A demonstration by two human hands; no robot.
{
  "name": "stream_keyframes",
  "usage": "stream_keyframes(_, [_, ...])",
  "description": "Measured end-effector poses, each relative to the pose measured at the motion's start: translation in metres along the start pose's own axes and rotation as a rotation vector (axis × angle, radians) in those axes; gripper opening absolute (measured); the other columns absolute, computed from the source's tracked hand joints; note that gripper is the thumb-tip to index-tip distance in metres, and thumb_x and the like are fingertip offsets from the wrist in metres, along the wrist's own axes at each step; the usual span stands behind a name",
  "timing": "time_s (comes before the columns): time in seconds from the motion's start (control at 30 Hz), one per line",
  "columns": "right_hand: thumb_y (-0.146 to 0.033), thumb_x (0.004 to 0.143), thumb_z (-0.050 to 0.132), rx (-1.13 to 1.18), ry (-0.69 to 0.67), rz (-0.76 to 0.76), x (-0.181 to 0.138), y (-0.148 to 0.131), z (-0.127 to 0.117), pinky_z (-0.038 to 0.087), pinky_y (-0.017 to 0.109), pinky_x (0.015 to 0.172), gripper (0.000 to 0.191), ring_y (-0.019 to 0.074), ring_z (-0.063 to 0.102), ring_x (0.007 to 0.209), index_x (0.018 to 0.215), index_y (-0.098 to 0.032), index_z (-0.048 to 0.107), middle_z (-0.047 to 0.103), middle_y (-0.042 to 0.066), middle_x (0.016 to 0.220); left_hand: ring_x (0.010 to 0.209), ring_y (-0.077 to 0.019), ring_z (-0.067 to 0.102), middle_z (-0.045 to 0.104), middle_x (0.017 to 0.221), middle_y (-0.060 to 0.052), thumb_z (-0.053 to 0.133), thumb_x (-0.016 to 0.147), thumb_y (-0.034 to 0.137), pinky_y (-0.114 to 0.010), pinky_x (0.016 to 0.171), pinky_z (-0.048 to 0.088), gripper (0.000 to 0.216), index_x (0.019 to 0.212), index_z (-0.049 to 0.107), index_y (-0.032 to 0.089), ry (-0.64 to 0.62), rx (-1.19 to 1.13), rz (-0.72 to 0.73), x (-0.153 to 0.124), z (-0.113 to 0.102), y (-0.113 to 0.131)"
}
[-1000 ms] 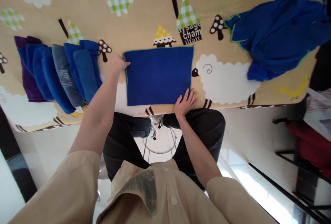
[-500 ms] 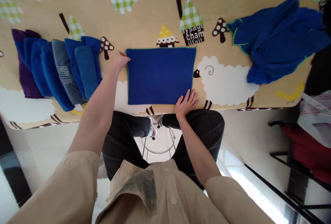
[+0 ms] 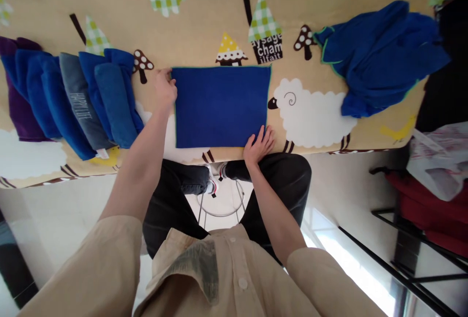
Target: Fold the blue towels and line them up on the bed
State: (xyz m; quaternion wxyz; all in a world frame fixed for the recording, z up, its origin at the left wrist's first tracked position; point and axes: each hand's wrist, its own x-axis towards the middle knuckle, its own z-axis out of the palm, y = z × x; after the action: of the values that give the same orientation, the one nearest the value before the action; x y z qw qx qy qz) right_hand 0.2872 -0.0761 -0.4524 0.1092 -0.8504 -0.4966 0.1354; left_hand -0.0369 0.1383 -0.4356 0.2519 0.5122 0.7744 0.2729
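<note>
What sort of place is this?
Indoors, likely a home or small workroom; can't say which. Signs: a sheep-print tablecloth, a flat blue cloth with a row of folded cloths to its left, and a pale floor below.

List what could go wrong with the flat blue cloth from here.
The flat blue cloth lies by the near edge of the table, so a tug might slide it over. The left hand touches its far left corner and the right hand its near right corner; uneven pulls could skew or wrinkle it.

One printed sheep (image 3: 183,154) mostly hidden beneath the flat blue cloth (image 3: 221,107)
</note>
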Motion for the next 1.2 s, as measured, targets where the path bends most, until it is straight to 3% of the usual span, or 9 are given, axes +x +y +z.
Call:
stream_keyframes(0.1, [-0.033,0.106,0.028,0.030,0.007,0.021,0.002,-0.015,-0.010,0.020,0.070,0.131,0.064,0.0330,0.023,0.166,0.166,-0.017,0.043,0.032,0.018,0.175,0.164,-0.0307,0.026,0.033,0.173,-0.016,0.051,0.100,0.018,-0.054,0.137,0.017,0.056,0.156,0.048,0.013,-0.017,0.205,0.174,-0.050,0.007,0.026])
stream_keyframes(0.23, [-0.035,0.108,0.029,-0.015,-0.088,-0.204,0.007,-0.037,-0.022,0.016,0.067,0.133,0.064,0.0297,0.008,0.170,0.170,-0.021,0.035,0.019,0.012,0.180,0.169,-0.0296,0.012,0.028,0.178,-0.008,0.049,0.105,0.045,-0.056,0.138,0.007,0.059,0.161,0.049,0.025,-0.332,0.176,0.419,-0.134,0.027,0.040])
stream_keyframes(0.33, [-0.036,0.110,0.030,-0.047,-0.265,-0.463,0.016,-0.034,-0.022,0.013,0.061,0.136,0.062,0.0251,0.008,0.170,0.170,-0.023,0.034,0.019,0.009,0.181,0.169,-0.0297,0.011,0.029,0.178,-0.008,0.046,0.105,0.051,-0.059,0.137,0.004,0.063,0.163,0.048,0.026,-0.359,0.169,0.359,-0.171,0.030,0.024])
stream_keyframes(0.43, [-0.039,0.111,0.032,-0.087,-0.329,-0.558,0.026,-0.015,-0.018,0.011,0.056,0.137,0.062,0.0226,0.013,0.169,0.170,-0.023,0.034,0.021,0.007,0.181,0.169,-0.0286,0.009,0.025,0.179,-0.008,0.044,0.106,0.049,-0.057,0.138,0.002,0.065,0.166,0.044,0.024,-0.285,0.196,0.252,-0.175,0.018,-0.004])
stream_keyframes(0.63, [-0.042,0.111,0.029,-0.038,-0.213,-0.399,0.035,0.018,-0.010,0.007,0.057,0.137,0.064,0.0246,0.014,0.169,0.171,-0.019,0.033,0.022,0.009,0.180,0.169,-0.0277,0.010,0.019,0.180,-0.014,0.039,0.106,0.045,-0.050,0.138,-0.001,0.072,0.170,0.032,0.012,-0.240,0.260,0.211,-0.171,-0.017,-0.055])
stream_keyframes(0.83, [-0.043,0.105,0.043,0.175,-0.139,-0.224,0.031,0.033,-0.010,0.025,0.056,0.133,0.067,0.0320,0.033,0.160,0.163,-0.011,0.042,0.038,0.020,0.171,0.165,-0.0360,0.022,0.031,0.174,-0.024,0.047,0.101,0.035,-0.056,0.136,0.014,0.070,0.163,0.039,0.004,-0.083,0.181,0.028,-0.229,-0.026,-0.082])
stream_keyframes(1.0, [-0.035,0.093,0.060,0.374,-0.096,0.186,0.031,0.032,-0.017,0.041,0.055,0.121,0.046,0.0382,0.059,0.132,0.126,-0.005,0.068,0.061,0.029,0.137,0.136,-0.0370,0.057,0.065,0.132,-0.023,0.064,0.088,0.029,-0.054,0.124,0.041,0.037,0.120,0.071,0.012,0.036,0.002,-0.199,-0.246,-0.031,-0.084])
stream_keyframes(1.13, [-0.032,0.085,0.066,0.481,-0.132,0.287,0.032,0.031,-0.027,0.050,0.051,0.111,0.017,0.0382,0.068,0.113,0.083,-0.015,0.070,0.074,0.022,0.100,0.105,-0.0326,0.071,0.071,0.101,-0.015,0.067,0.085,0.032,-0.051,0.107,0.055,0.019,0.095,0.069,0.016,0.030,-0.031,-0.309,-0.239,-0.039,-0.080])
stream_keyframes(1.2, [-0.032,0.082,0.067,0.525,-0.136,0.284,0.030,0.033,-0.032,0.055,0.047,0.102,0.017,0.0358,0.072,0.100,0.070,-0.020,0.064,0.073,0.015,0.079,0.095,-0.0296,0.074,0.072,0.091,-0.011,0.066,0.086,0.034,-0.047,0.099,0.058,0.017,0.091,0.066,0.018,0.008,-0.055,-0.327,-0.238,-0.042,-0.078])
